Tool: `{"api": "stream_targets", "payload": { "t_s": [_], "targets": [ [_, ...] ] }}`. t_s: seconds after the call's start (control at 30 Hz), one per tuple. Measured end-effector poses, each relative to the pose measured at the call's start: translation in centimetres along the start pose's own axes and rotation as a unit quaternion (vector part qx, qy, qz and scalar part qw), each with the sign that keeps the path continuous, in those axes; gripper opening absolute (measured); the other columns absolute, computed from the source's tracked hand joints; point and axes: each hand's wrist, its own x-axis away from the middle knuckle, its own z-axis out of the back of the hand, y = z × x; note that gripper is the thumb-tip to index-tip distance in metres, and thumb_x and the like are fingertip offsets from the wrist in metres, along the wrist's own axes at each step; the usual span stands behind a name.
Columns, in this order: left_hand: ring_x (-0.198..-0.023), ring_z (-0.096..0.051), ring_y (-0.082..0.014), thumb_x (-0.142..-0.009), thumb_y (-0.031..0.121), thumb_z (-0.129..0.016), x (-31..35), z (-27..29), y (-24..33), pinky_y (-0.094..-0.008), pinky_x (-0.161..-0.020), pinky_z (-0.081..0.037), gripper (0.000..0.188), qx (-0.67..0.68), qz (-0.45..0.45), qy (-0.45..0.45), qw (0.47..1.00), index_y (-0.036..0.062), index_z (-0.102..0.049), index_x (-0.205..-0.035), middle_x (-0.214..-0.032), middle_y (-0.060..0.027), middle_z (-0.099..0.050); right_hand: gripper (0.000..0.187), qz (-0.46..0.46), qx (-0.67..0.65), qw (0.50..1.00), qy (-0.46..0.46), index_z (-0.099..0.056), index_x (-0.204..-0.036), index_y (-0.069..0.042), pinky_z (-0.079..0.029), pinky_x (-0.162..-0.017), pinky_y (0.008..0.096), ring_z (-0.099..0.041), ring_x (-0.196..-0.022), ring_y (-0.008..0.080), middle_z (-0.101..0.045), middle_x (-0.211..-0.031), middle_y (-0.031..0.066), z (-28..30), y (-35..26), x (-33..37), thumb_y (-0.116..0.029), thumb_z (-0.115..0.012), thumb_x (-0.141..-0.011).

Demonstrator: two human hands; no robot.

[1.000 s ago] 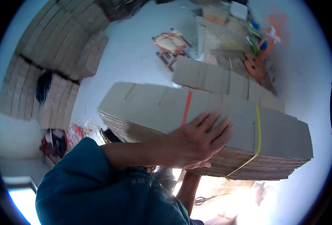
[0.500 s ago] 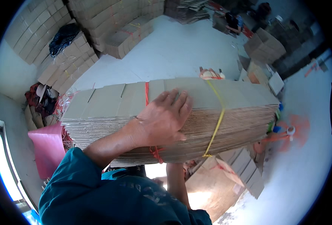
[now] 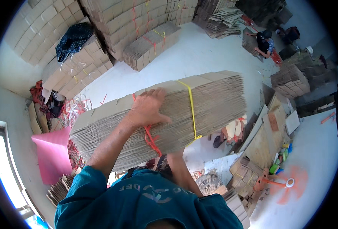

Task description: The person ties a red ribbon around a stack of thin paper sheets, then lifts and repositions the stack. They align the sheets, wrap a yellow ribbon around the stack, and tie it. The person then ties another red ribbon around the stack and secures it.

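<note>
A long bundle of flat brown cardboard sheets (image 3: 222,95) spans the space in front of my teal shirt, its right end tilted farther away. Red twine (image 3: 150,141) ties it left of the middle, and a yellow strap (image 3: 193,108) circles it farther right. My left hand (image 3: 148,108) lies over its upper edge near the red twine, fingers bent across the top and thumb against the layered side. My right forearm (image 3: 182,170) reaches under the bundle's lower edge; that hand is hidden behind the cardboard.
Tied cardboard stacks (image 3: 149,44) line the far left. A pink sheet (image 3: 54,152) stands at the left beside tangled twine. At the far right a person (image 3: 264,42) crouches by cardboard. A spinning orange fan (image 3: 289,183) and leaning boards (image 3: 266,129) are at the right.
The bundle has swung so its right end points farther away and sits more to the left. My left hand has moved left with it. More of the right side shows.
</note>
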Motion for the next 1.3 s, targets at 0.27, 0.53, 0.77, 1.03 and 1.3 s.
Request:
{"api": "stream_targets", "payload": {
  "t_s": [0.27,0.53,0.77,1.03,1.3],
  "targets": [
    [-0.102,-0.056,-0.0374,-0.054,0.043,-0.077,-18.2,-0.4,-11.7,-0.043,-0.088,-0.043,0.087,0.035,0.074,0.019,0.996,0.0003,-0.043,-0.122,-0.105,-0.0231,-0.059,0.047,-0.076,-0.151,0.984,-0.055,-0.038,-0.135,-0.008,-0.038,-0.101,0.0371,-0.046,-0.119,0.0233,-0.047,-0.132,0.0072,-0.9,1.2,-23.7,-0.035,-0.04,-0.096],
    [-0.102,-0.058,-0.0363,-0.055,0.046,-0.078,-34.5,-0.8,-27.2,-0.0425,-0.086,-0.045,0.091,0.035,0.193,0.035,0.98,0.0031,-0.042,-0.127,-0.108,-0.0209,-0.061,0.052,-0.206,-0.172,0.963,-0.023,-0.043,-0.132,-0.009,-0.042,-0.098,0.0435,-0.047,-0.119,0.026,-0.049,-0.13,0.0085,-12.7,-1.1,-44.8,-0.046,-0.039,-0.094],
    [-0.11,-0.056,-0.0308,-0.057,0.034,-0.082,-50.4,-4.0,-44.3,-0.0371,-0.096,-0.039,0.092,0.178,0.235,0.035,0.955,-0.0028,-0.04,-0.13,-0.117,-0.0202,-0.058,0.056,-0.213,-0.168,0.96,-0.074,-0.048,-0.128,-0.008,-0.042,-0.099,0.0406,-0.049,-0.117,0.0245,-0.052,-0.128,0.008,-19.3,2.3,-65.7,-0.052,-0.04,-0.093],
    [-0.104,-0.059,-0.0284,-0.059,0.031,-0.083,-65.6,-9.9,-59.1,-0.0354,-0.092,-0.042,0.087,0.362,0.262,0.012,0.894,-0.0079,-0.043,-0.126,-0.109,-0.021,-0.061,0.056,-0.235,-0.157,0.959,0.026,-0.05,-0.125,-0.009,-0.044,-0.095,0.0417,-0.053,-0.111,0.0256,-0.055,-0.123,0.0084,-22.2,8.0,-86.0,-0.054,-0.042,-0.092],
    [-0.122,-0.043,-0.0352,-0.059,0.028,-0.083,-70.5,-13.2,-65.9,-0.0412,-0.102,-0.032,0.094,0.251,0.26,-0.017,0.932,-0.0058,-0.036,-0.133,-0.13,-0.0244,-0.045,0.06,-0.248,-0.144,0.954,0.093,-0.05,-0.125,-0.011,-0.046,-0.091,0.0448,-0.054,-0.109,0.0263,-0.056,-0.121,0.0087,-22.5,12.3,-94.0,-0.058,-0.044,-0.089]
  ]
}}
